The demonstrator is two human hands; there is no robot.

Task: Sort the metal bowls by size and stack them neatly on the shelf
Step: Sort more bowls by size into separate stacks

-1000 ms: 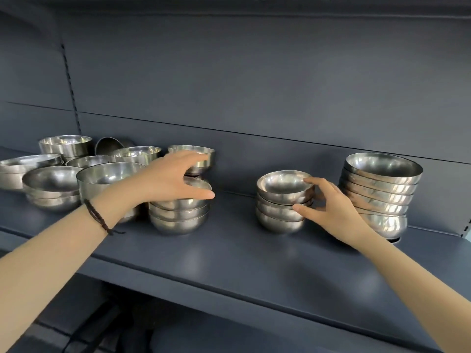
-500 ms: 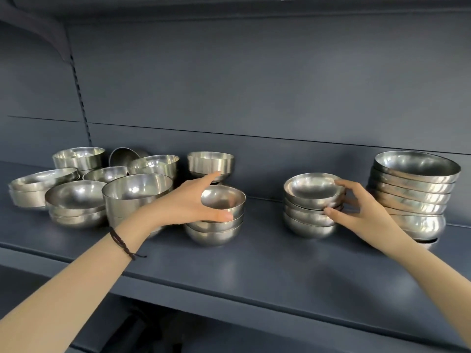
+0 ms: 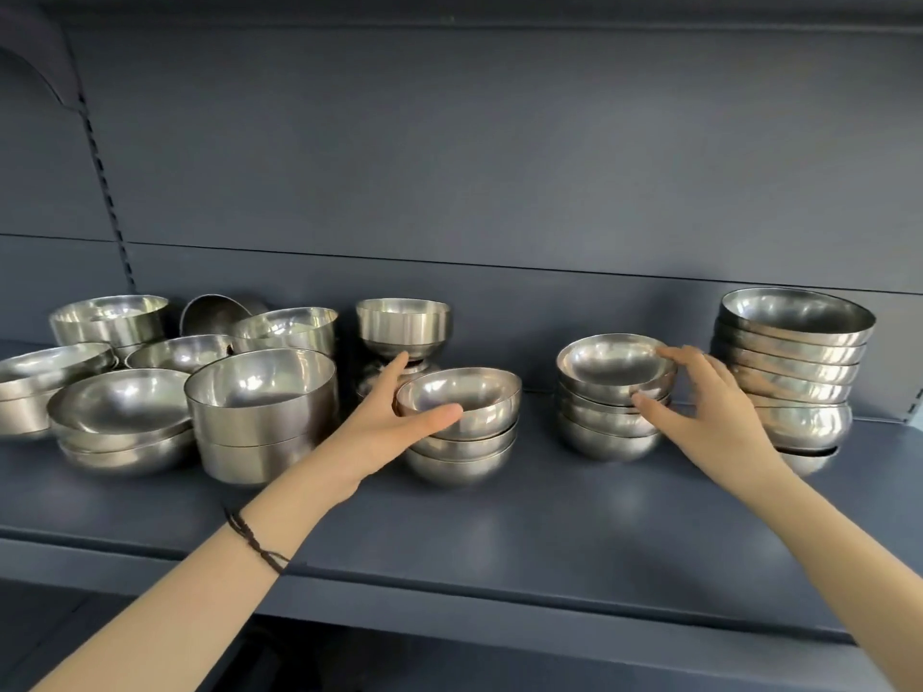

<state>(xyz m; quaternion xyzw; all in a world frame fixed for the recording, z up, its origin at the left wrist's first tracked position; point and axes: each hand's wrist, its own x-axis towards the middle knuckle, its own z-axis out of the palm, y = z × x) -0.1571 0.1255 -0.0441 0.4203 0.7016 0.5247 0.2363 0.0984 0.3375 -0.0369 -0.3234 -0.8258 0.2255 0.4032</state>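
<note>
Since a second ago our left grip (image 3: pixel 384 422) has come down from the footed bowl (image 3: pixel 403 324) at the back onto the three-bowl stack (image 3: pixel 462 459) — thumb over the near rim of its top bowl (image 3: pixel 464 397), fingers behind, pinching it. Our right grip (image 3: pixel 699 407) clasps the uppermost bowl (image 3: pixel 614 362) of the neighbouring stack (image 3: pixel 607 432). Both stacks stand mid-shelf (image 3: pixel 549 531); unsorted bowls (image 3: pixel 259 392) crowd the left — a tall stack (image 3: pixel 799 362) rises just right.

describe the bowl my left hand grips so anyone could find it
On the grey shelf, two short stacks of round bowls stand mid-shelf. The right hand grips the right stack; yours is the left stack's top bowl, the left hand's thumb across its rim.
</note>
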